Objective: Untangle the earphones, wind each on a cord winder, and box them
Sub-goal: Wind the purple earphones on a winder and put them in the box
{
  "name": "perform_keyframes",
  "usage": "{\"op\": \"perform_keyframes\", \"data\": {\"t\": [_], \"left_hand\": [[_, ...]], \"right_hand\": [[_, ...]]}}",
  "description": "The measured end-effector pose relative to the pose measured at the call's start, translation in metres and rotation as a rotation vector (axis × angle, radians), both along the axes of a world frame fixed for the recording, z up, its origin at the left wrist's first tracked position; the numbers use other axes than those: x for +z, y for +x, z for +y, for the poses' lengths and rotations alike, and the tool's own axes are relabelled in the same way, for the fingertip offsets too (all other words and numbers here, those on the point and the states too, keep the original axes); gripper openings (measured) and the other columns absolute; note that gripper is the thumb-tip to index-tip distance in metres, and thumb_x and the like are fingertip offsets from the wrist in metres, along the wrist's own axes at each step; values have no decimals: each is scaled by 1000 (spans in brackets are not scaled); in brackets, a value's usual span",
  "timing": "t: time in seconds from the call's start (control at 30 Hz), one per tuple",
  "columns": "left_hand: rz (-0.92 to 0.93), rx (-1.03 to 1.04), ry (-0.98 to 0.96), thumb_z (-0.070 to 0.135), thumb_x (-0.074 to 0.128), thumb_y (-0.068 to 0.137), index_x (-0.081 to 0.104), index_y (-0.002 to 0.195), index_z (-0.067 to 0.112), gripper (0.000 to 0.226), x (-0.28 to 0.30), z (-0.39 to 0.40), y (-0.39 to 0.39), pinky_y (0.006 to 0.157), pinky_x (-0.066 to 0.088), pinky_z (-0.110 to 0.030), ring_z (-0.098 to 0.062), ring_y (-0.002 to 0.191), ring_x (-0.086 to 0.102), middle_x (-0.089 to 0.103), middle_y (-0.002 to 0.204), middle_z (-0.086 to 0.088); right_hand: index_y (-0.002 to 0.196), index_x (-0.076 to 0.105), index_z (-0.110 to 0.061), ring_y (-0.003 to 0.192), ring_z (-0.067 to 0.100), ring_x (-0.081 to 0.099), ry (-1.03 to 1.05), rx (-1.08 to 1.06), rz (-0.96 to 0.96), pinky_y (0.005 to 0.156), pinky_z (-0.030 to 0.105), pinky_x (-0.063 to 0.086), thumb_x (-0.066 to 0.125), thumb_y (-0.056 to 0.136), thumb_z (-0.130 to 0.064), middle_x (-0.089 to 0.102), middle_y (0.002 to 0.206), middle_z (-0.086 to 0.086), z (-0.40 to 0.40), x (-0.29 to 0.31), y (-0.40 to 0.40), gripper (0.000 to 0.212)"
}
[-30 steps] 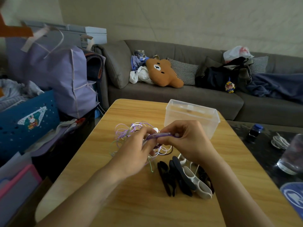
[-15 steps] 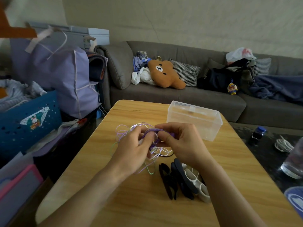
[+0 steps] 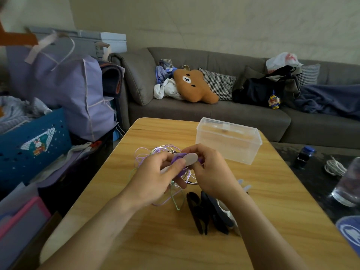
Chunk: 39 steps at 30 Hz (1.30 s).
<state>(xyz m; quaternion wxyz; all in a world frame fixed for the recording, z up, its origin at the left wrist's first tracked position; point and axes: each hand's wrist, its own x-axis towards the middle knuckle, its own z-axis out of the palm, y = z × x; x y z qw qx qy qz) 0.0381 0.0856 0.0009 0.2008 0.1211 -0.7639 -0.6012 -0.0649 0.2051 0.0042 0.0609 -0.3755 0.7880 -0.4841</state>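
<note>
Gripping a pale cord winder [image 3: 190, 159] above the table [image 3: 120, 230], the left hand [image 3: 155, 180] and right hand [image 3: 212, 172] pinch it closed — purple earphone cord [image 3: 176, 158] wrapped on. Loose loops [image 3: 148, 154] trailing below could likely snag — tightening the tangle.

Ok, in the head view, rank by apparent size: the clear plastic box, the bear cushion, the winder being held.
1. Clear plastic box and bear cushion: they look about alike; the cushion is farther away, so unranked.
2. Winder, held between both hands, clearly smallest.
</note>
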Motion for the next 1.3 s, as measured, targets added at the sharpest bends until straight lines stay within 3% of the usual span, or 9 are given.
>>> {"op": "perform_keyframes", "data": {"t": [0.23,0.33,0.43,0.57,0.67,0.83,1.03,1.17,1.3], "left_hand": [[71,241,129,31,57,99,69,97,14,21,-3,7,-7,51,47,-30,-34,52,68,73,78,5],[129,371,-28,28,62,96,72,92,24,11,-5,6,-8,51,51,-37,-25,57,67,70,75,10],[147,441,-53,24,62,95,74,86,32,17,-8,0,-11,59,54,-39,-20,66,67,72,85,-2],[146,471,171,19,58,97,74,83,19,21,-2,0,-11,40,42,-29,-19,42,55,69,89,-19],[156,512,235,21,57,97,71,82,14,22,3,7,-11,41,43,-25,-13,43,57,68,81,-16],[210,652,343,29,53,101,66,87,13,25,8,13,-21,59,45,-30,-18,66,58,66,76,-5],[307,685,508,27,49,102,61,93,20,16,17,22,-46,83,55,-41,-23,89,67,71,93,-5],[367,639,363,24,46,104,62,101,16,18,14,27,-46,83,57,-44,-22,89,69,71,94,-5],[428,603,190,21,44,106,60,106,14,18,16,30,-39,65,55,-28,-12,74,68,69,86,2]], "right_hand": [[99,67,-24,65,9,70,-202,-52,-135,60,25,55,73,90,-17,74,83,-3,-4,4,4,13],[101,69,-19,71,18,73,-260,-35,-186,68,38,61,71,90,-13,75,86,3,-5,1,8,12],[108,71,-12,91,30,74,-367,101,-402,86,45,60,66,77,-3,76,98,13,-6,0,6,33],[112,73,-19,94,23,74,-365,111,-378,91,40,59,69,88,-7,77,98,7,-6,2,10,28],[105,75,-26,89,20,75,-353,29,-290,86,43,61,71,92,-14,78,97,1,-6,3,12,19],[119,73,-26,83,5,68,-305,80,-221,74,26,55,59,99,-34,77,95,-4,-8,10,21,26],[115,76,-19,87,11,75,-413,21,-269,76,25,59,66,95,-14,78,95,-9,-13,6,28,23],[108,79,-16,88,15,75,-418,13,-281,82,35,61,67,95,-13,79,91,-2,-10,9,24,18],[101,76,-7,82,28,76,-524,16,-490,80,42,62,65,96,-31,78,87,11,-9,18,23,27]]}}
